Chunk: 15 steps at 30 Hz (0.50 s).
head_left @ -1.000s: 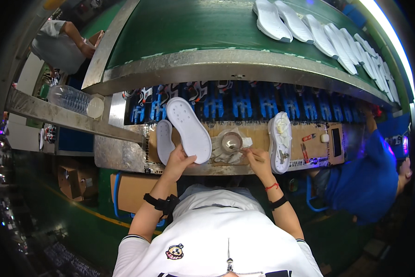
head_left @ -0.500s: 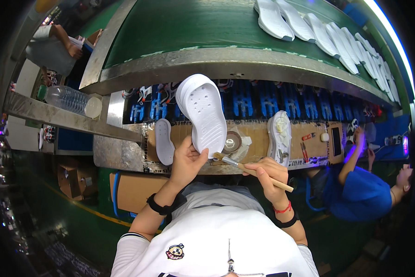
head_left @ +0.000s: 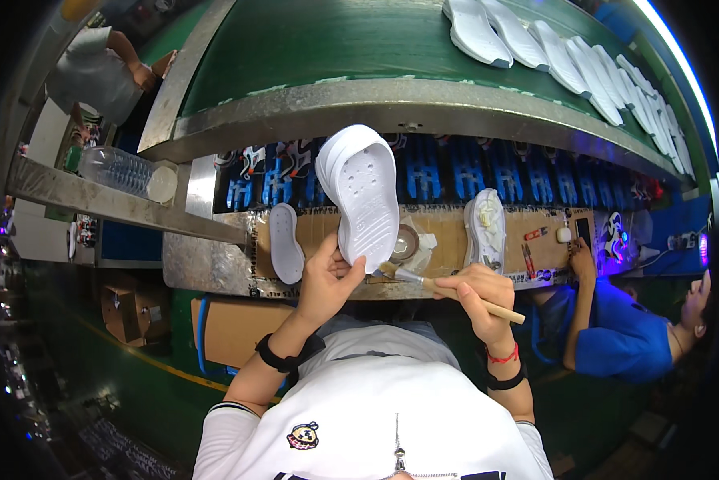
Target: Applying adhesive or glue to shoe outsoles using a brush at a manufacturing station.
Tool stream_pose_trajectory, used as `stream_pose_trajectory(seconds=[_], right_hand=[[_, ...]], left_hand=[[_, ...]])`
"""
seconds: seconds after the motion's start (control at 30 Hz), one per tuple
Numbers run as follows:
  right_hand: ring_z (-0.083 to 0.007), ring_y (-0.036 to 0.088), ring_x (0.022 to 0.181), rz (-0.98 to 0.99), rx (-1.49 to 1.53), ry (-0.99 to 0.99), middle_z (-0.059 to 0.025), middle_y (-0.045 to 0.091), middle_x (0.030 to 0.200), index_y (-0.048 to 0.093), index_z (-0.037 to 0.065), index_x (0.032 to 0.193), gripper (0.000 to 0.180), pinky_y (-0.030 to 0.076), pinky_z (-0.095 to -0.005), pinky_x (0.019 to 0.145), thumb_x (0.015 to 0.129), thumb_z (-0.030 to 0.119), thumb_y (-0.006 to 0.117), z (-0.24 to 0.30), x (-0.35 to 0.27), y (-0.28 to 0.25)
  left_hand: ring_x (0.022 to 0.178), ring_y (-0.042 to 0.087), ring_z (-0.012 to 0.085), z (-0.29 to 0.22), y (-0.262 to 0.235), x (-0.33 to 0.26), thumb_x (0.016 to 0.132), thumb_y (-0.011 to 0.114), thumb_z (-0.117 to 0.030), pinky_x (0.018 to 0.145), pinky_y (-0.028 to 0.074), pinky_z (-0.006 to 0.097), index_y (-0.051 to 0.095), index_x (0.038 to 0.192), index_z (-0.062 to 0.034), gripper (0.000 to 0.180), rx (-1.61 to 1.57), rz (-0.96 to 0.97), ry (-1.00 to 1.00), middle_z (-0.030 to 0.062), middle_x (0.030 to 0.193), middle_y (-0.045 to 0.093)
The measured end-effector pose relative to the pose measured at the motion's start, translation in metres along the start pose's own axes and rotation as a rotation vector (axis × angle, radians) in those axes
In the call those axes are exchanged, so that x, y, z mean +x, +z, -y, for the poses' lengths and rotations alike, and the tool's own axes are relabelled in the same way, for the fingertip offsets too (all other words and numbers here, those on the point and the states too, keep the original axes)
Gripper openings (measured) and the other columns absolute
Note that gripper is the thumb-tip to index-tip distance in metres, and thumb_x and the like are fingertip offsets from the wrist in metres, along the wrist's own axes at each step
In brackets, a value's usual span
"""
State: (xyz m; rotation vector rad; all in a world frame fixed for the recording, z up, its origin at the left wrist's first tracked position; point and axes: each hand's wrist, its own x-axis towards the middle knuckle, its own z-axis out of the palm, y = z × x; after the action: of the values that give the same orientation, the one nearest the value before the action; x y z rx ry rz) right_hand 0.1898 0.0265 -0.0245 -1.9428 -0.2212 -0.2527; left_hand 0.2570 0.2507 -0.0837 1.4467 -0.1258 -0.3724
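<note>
The left hand (head_left: pixel 327 276) grips the white shoe sole (head_left: pixel 365 192) by its narrow end, it looks light and bendy, and the right hand (head_left: pixel 475 292) pinches a small brush (head_left: pixel 447 286).

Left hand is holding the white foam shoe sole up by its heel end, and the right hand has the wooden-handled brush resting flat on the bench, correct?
Not quite. The head view shows the right hand holding the wooden-handled brush in the air, bristles at the lower edge of the white foam shoe sole, not flat on the bench. The left hand does grip the sole's lower end.
</note>
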Motion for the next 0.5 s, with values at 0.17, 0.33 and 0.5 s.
stream_pose_trajectory(seconds=[0.17, 0.33, 0.5], right_hand=[[-0.0189, 0.057, 0.057, 0.078, -0.09, 0.001, -0.0075, 0.065, 0.068, 0.069, 0.0, 0.082, 0.019, 0.041, -0.0302, 0.058, 0.081, 0.004, 0.05, 0.002, 0.0, -0.009], [-0.0188, 0.056, 0.057, -0.015, -0.046, -0.016, -0.0075, 0.065, 0.068, 0.069, 0.0, 0.082, 0.018, 0.04, -0.0301, 0.057, 0.08, 0.003, 0.051, 0.002, 0.002, -0.006], [-0.0192, 0.057, 0.057, -0.015, -0.031, -0.031, -0.0084, 0.066, 0.069, 0.068, -0.001, 0.081, 0.017, 0.04, -0.0305, 0.056, 0.079, 0.001, 0.051, 0.004, 0.001, -0.009]], left_hand=[[0.084, 0.063, 0.0134, -0.001, -0.001, -0.001, 0.083, 0.058, 0.0, 0.075, 0.051, 0.024, 0.04, 0.126, 0.0055, 0.047, 0.006, 0.014, 0.004, 0.0139, 0.097, 0.063], [0.084, 0.063, 0.0142, 0.0, 0.001, -0.001, 0.083, 0.059, 0.0, 0.075, 0.051, 0.025, 0.04, 0.126, 0.0053, 0.047, 0.018, 0.011, 0.014, 0.0144, 0.096, 0.064], [0.085, 0.063, 0.0138, -0.007, 0.004, 0.003, 0.082, 0.059, 0.001, 0.075, 0.05, 0.024, 0.04, 0.124, 0.0039, 0.045, 0.053, 0.048, -0.033, 0.0143, 0.099, 0.063]])
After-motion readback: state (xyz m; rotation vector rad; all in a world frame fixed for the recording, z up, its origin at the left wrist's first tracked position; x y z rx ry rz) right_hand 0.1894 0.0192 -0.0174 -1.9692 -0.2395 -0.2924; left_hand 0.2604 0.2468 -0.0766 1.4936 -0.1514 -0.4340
